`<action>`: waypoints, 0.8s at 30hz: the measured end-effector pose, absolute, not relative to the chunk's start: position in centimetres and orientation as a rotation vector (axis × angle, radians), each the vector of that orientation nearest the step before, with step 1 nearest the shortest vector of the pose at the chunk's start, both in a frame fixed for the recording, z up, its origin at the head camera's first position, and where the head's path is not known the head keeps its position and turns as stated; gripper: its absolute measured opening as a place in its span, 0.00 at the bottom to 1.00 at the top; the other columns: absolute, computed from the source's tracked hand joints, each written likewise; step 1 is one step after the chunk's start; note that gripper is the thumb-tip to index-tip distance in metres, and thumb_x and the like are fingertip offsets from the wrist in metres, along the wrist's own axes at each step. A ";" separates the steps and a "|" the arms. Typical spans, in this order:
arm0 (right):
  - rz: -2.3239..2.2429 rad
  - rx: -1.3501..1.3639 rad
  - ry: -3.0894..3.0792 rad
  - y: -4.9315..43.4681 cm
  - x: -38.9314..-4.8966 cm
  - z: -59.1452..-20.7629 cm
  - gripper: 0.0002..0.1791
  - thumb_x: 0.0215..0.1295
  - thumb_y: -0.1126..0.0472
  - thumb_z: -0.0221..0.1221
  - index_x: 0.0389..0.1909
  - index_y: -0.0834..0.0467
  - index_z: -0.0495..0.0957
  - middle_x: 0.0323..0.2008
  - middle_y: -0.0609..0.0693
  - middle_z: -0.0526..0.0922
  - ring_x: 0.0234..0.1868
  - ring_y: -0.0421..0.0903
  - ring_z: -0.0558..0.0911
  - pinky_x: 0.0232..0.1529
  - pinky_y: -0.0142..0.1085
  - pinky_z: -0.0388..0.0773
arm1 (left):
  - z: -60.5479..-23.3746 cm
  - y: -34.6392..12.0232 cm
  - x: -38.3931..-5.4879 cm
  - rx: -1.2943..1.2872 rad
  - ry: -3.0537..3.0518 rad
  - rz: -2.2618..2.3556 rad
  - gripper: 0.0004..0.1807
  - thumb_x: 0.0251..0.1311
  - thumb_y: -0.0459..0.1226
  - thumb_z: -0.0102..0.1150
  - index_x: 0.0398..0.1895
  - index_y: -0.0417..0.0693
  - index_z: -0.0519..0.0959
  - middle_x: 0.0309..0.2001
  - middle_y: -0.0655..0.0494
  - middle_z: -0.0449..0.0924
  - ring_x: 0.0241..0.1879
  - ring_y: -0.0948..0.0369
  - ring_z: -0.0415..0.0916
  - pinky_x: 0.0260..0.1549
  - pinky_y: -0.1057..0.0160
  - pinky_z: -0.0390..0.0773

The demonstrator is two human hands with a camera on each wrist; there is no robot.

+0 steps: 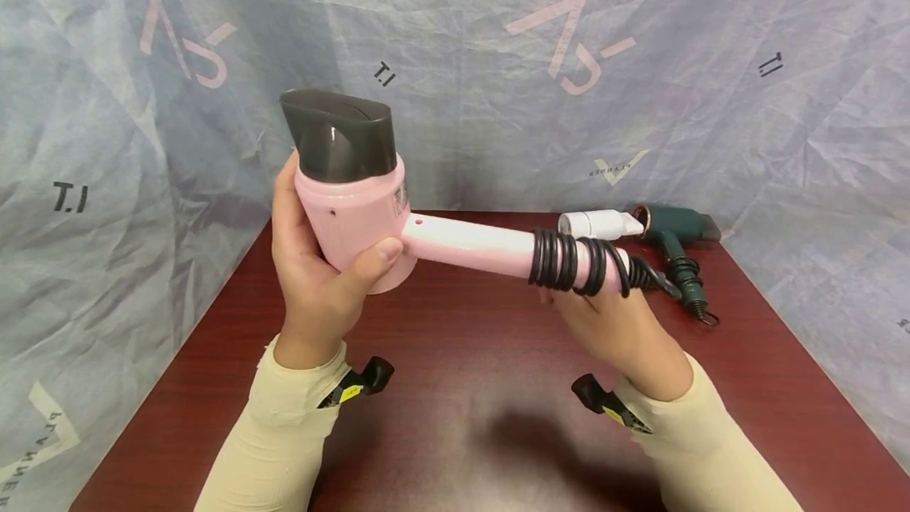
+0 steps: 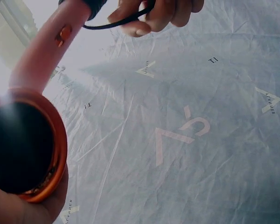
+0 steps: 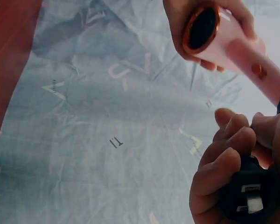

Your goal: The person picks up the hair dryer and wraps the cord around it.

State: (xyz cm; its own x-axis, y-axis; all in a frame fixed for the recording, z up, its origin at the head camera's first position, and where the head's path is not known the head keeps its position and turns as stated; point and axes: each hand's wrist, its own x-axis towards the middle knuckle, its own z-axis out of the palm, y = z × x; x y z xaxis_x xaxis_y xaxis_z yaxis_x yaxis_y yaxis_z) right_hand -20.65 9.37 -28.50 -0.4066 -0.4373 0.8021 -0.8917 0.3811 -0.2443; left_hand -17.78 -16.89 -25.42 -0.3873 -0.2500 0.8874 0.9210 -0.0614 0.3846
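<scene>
A pink hair dryer with a black nozzle is held up above the table, nozzle upward and handle pointing right. My left hand grips its barrel, thumb across the front. Black power cord is coiled round the handle's end. My right hand is under that end, partly hidden by it in the head view. In the right wrist view its curled fingers hold the cord's black plug, with metal prongs showing. The copper-rimmed air intake shows in the left wrist view.
A white hair dryer and a dark green hair dryer with a wrapped cord lie at the back right of the reddish-brown table. Grey printed cloth hangs behind the table and along its sides.
</scene>
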 end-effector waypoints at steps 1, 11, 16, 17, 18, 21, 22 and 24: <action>0.957 1.168 -1.979 9.2 -20.7 -28.5 0.15 0.62 0.77 0.60 0.22 0.55 0.74 0.20 0.41 0.74 0.23 0.35 0.70 0.26 0.28 0.68 | -25.4 -16.9 -17.8 -0.791 -1.272 -1.617 0.46 0.45 0.35 0.76 0.69 0.32 0.66 0.57 0.39 0.77 0.51 0.42 0.77 0.53 0.54 0.80; 0.843 1.065 -2.124 8.4 -19.9 -29.1 0.06 0.69 0.62 0.65 0.43 0.53 0.87 0.29 0.40 0.82 0.31 0.34 0.75 0.36 0.27 0.71 | -25.4 -16.6 -18.0 -0.745 -1.247 -1.616 0.45 0.46 0.35 0.76 0.69 0.33 0.66 0.57 0.39 0.77 0.50 0.42 0.76 0.53 0.53 0.79; 0.787 1.134 -2.144 8.0 -19.4 -29.1 0.09 0.73 0.58 0.63 0.49 0.55 0.83 0.45 0.42 0.88 0.40 0.36 0.83 0.43 0.31 0.78 | -25.7 -16.8 -18.3 -0.712 -1.279 -1.575 0.47 0.47 0.37 0.78 0.70 0.34 0.65 0.58 0.39 0.76 0.51 0.41 0.76 0.53 0.52 0.79; 0.769 1.133 -2.148 8.0 -19.3 -29.1 0.10 0.73 0.56 0.63 0.50 0.55 0.83 0.44 0.43 0.88 0.38 0.37 0.83 0.42 0.32 0.79 | -25.9 -16.9 -18.4 -0.701 -1.289 -1.569 0.47 0.46 0.36 0.78 0.70 0.34 0.64 0.58 0.39 0.76 0.51 0.41 0.76 0.53 0.52 0.79; 0.750 1.131 -2.150 8.0 -19.2 -29.1 0.11 0.73 0.55 0.63 0.50 0.55 0.82 0.43 0.42 0.88 0.37 0.37 0.82 0.40 0.34 0.79 | -26.0 -17.0 -18.5 -0.692 -1.300 -1.567 0.48 0.46 0.36 0.78 0.71 0.35 0.64 0.58 0.39 0.76 0.51 0.41 0.75 0.53 0.52 0.79; 0.694 1.123 -2.170 8.2 -18.7 -29.0 0.12 0.71 0.54 0.64 0.50 0.55 0.80 0.37 0.41 0.86 0.31 0.36 0.79 0.35 0.35 0.79 | -26.1 -17.1 -18.7 -0.673 -1.327 -1.574 0.48 0.45 0.33 0.77 0.71 0.36 0.64 0.59 0.40 0.75 0.52 0.41 0.75 0.53 0.52 0.79; 0.683 1.123 -2.176 8.2 -18.5 -28.9 0.11 0.71 0.55 0.65 0.49 0.55 0.80 0.34 0.40 0.84 0.30 0.36 0.77 0.33 0.34 0.77 | -26.0 -17.1 -18.7 -0.666 -1.339 -1.575 0.47 0.45 0.32 0.76 0.71 0.37 0.64 0.59 0.40 0.75 0.52 0.42 0.75 0.52 0.53 0.79; 0.667 1.121 -2.182 8.5 -18.1 -28.6 0.10 0.69 0.58 0.66 0.47 0.55 0.79 0.32 0.40 0.81 0.29 0.35 0.75 0.32 0.31 0.75 | -25.8 -17.0 -18.5 -0.657 -1.367 -1.570 0.47 0.45 0.31 0.74 0.71 0.37 0.64 0.59 0.41 0.75 0.52 0.42 0.75 0.52 0.53 0.79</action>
